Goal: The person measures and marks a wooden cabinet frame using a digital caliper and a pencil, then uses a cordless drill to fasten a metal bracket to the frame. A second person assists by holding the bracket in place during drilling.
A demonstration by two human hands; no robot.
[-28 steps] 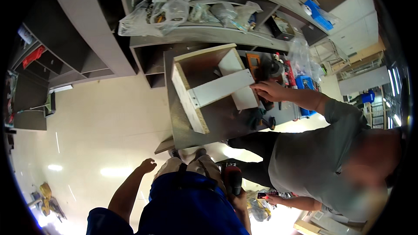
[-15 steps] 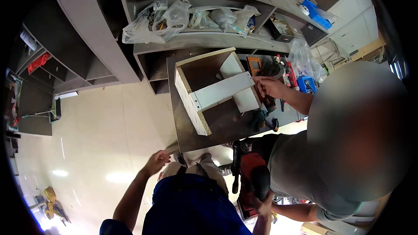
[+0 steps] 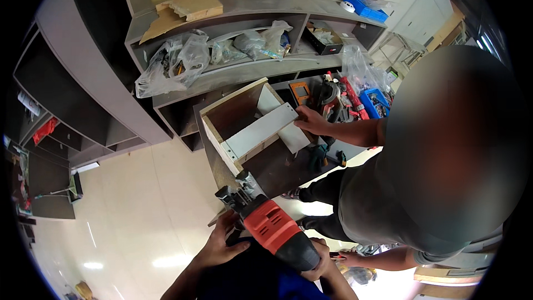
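A red-and-black jigsaw (image 3: 272,225) is held over my lap, its metal shoe and front end toward the bench. My right hand (image 3: 319,261) is closed round its black rear end. Beside the jigsaw's front, my left hand (image 3: 219,244) has its thumb spread away from the fingers. Its fingertips reach close to the metal parts, and whether they touch I cannot tell. Just beyond stands a wooden box frame (image 3: 214,139) with a white board (image 3: 261,130) across its top. A co-worker's hand (image 3: 313,120) rests at the right end of that board.
The frame sits on a dark workbench (image 3: 266,180). Power tools (image 3: 330,97) and a blue bin (image 3: 375,103) crowd its right side. Behind are grey shelves (image 3: 222,86) with plastic bags (image 3: 175,64). A co-worker (image 3: 372,205) stands close on my right.
The jigsaw has swung up and left from low at my right side to in front of me. My left hand has come in toward its front. The view has shifted.
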